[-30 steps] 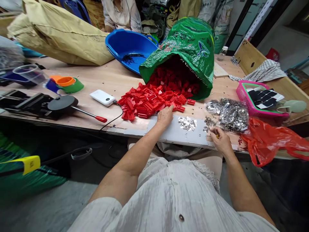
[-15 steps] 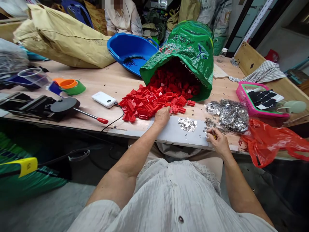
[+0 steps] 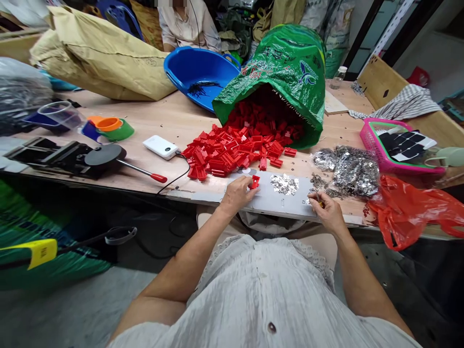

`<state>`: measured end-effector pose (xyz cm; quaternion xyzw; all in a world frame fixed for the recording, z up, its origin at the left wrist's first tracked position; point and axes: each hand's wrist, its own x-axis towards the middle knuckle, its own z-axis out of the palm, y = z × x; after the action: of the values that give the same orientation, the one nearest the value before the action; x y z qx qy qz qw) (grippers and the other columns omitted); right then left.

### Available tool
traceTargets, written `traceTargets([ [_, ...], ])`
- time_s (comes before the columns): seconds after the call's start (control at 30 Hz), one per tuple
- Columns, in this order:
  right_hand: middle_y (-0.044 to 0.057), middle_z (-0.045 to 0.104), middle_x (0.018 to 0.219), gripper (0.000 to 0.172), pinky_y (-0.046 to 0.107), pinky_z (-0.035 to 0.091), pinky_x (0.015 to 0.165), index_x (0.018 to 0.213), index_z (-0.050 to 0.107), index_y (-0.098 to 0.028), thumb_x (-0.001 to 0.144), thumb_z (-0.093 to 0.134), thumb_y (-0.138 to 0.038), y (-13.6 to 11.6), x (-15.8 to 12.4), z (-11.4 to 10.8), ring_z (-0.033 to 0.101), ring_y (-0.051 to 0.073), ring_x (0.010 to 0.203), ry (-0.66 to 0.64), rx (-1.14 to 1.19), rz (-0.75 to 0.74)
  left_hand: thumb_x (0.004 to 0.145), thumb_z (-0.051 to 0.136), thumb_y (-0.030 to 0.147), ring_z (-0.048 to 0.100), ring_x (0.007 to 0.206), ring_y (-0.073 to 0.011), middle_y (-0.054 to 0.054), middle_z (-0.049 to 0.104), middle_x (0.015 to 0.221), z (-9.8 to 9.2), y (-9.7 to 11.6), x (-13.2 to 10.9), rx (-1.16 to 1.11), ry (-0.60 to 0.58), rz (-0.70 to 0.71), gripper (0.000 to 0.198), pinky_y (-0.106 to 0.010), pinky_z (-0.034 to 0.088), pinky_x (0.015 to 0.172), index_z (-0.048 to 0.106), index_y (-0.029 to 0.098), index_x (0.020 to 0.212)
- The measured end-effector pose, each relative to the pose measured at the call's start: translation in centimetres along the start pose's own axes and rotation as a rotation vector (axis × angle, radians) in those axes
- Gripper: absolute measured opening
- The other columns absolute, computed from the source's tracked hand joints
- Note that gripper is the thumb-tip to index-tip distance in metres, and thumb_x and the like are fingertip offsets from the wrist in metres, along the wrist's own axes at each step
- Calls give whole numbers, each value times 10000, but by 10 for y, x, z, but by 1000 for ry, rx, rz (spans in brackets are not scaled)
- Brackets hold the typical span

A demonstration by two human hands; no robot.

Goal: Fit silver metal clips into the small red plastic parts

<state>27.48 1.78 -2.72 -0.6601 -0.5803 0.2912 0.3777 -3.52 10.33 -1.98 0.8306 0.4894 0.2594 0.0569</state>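
Observation:
My left hand [image 3: 237, 193] pinches a small red plastic part [image 3: 255, 181] above the grey board [image 3: 264, 200] at the table's front edge. Behind it spreads a heap of the same red parts [image 3: 224, 152], spilling from the mouth of a green sack [image 3: 282, 60]. My right hand [image 3: 326, 208] is closed around a small tool with a yellow handle [image 3: 321, 203], mostly hidden by the fingers. Between the hands lies a pile of flat shiny metal pieces [image 3: 284, 184]. Small darker metal pieces [image 3: 319, 182] lie just beyond my right hand.
Bags of metal parts [image 3: 355, 169], a red plastic bag [image 3: 406, 208] and a pink basket [image 3: 377, 152] stand to the right. A white power bank [image 3: 161, 146] with a cable and a red-handled hand press [image 3: 105, 154] are on the left. Behind a blue basin [image 3: 199, 70] sits another person.
My left hand has drawn back from the red heap toward me, with one red part now in its fingers. The right hand stays nearly in place, still holding the tool.

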Motion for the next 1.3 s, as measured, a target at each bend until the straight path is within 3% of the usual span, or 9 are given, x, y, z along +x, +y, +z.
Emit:
traceTargets([
  [0.2,23,627,786,284,251,403,591,902,659,-192,822,620,-461,-18,-1,15,507,138,656,-69,85,-14,880,587,311,605,862,-179,-51,642,877,-10,13,-17,-143,-37,-86,121,-300,478,833,592,191,866],
  [0.4,-8,542,694,323,236,348,478,912,624,-194,822,636,-504,-55,-5,37,398,105,539,-234,382,-20,798,678,266,639,862,-150,-41,655,1005,-13,48,-32,-661,-75,-238,309,-280,539,793,608,201,1092],
  [0.53,36,642,922,285,243,392,507,949,637,-210,846,634,-475,-74,-10,49,449,98,560,-269,457,-89,760,729,284,643,772,-122,-22,624,941,-13,70,-39,-972,-124,-329,377,-245,539,731,606,194,1105],
  [0.67,23,638,854,254,247,443,563,967,644,-218,872,621,-452,-76,-13,52,501,118,596,-311,420,-112,675,816,331,650,693,-103,21,579,863,-18,79,-41,-1335,-163,-501,463,-220,515,662,600,195,1061],
  [0.83,32,636,854,234,254,488,645,917,640,-213,872,628,-442,-72,-16,49,563,154,724,-321,428,-137,680,816,429,647,667,-120,24,585,779,-22,85,-41,-1754,-216,-713,454,-332,569,722,598,168,981],
  [0.97,33,643,860,206,269,507,693,909,645,-213,875,634,-416,-74,-20,46,594,165,773,-339,446,-169,613,882,285,639,679,-111,23,602,770,-21,86,-43,-1905,-274,-826,504,-316,577,723,609,173,1022],
  [1.1,38,651,855,189,275,520,695,894,654,-215,871,644,-402,-75,-22,43,611,171,783,-354,439,-185,596,884,192,678,757,-132,-12,643,908,-23,86,-43,-1977,-414,-852,629,-285,575,734,615,200,1164],
  [1.2,42,663,855,179,277,526,695,896,666,-218,868,651,-395,-72,-23,42,622,174,782,-367,426,-193,617,878,222,687,768,-135,-50,666,935,-25,87,-43,-2026,-535,-816,502,-273,569,759,661,146,1063],
  [1.3,47,673,865,158,274,529,692,899,673,-220,865,663,-374,-68,-24,41,629,177,795,-369,424,-193,587,896,233,694,754,-139,-46,677,890,-25,89,-44,-2061,-570,-791,473,-271,564,765,659,129,983],
])
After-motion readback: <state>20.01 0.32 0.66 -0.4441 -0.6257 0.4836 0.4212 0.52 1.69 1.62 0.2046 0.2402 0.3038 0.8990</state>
